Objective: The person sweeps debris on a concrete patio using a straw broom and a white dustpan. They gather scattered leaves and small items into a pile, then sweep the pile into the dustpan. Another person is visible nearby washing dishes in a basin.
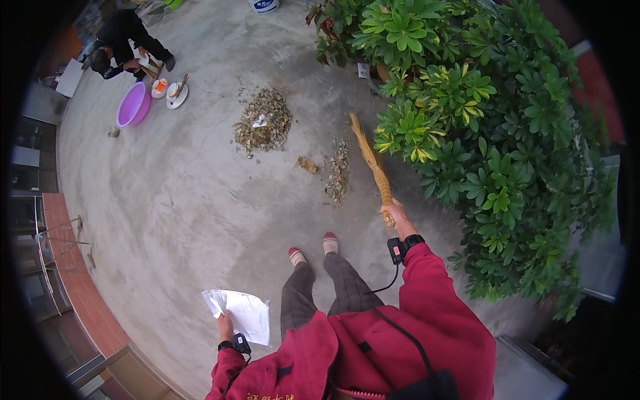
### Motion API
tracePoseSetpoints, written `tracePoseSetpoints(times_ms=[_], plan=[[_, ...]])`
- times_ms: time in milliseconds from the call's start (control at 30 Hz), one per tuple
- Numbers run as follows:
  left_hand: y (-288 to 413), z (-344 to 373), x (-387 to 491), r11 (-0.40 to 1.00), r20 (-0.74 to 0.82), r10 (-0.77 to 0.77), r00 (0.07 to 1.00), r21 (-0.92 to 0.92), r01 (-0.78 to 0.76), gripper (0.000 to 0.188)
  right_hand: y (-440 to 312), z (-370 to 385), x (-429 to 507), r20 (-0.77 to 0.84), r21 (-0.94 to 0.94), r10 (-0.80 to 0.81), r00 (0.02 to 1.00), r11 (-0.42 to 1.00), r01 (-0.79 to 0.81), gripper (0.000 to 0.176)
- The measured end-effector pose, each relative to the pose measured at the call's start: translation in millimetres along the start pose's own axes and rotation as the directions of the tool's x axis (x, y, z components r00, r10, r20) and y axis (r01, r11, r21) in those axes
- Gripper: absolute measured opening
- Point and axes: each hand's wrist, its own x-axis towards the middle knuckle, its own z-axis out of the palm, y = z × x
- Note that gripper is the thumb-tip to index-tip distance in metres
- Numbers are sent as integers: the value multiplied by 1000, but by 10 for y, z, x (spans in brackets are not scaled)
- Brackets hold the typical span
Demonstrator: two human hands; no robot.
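Note:
My right hand is closed around the bound handle of a straw hand broom, whose bristles point away from me, beside the plants. In my left hand, low on the left, is a white plastic bag or sheet, gripped at its edge. On the concrete floor ahead lies a large heap of dry leaves with a white scrap on top. A narrower pile of leaf debris lies between that heap and the broom, with a brown dry piece beside it.
Dense green potted shrubs fill the right side. At the upper left another person bends over a small wooden stool, near a purple basin and bowls. A white bucket stands at the top. Red brick edging runs along the left.

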Motion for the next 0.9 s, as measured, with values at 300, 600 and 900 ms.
tracePoseSetpoints(times_ms=[300, 600, 900], plan=[[90, 159, 367, 999, -4, 47, 999, -20, -47, 36, 152, 450, 43, 69, -165, 105, 992, 982, -93, 37], [105, 32, 802, 995, 88, 16, 996, -99, -7, 38, 518, 30, -1242, 93, 193, 271, 958, 939, -284, 39], [196, -349, 1205, 991, 168, -7, 986, -127, 29, 41, 789, 956, -1143, 239, 436, 249, 939, 836, -333, 19]])
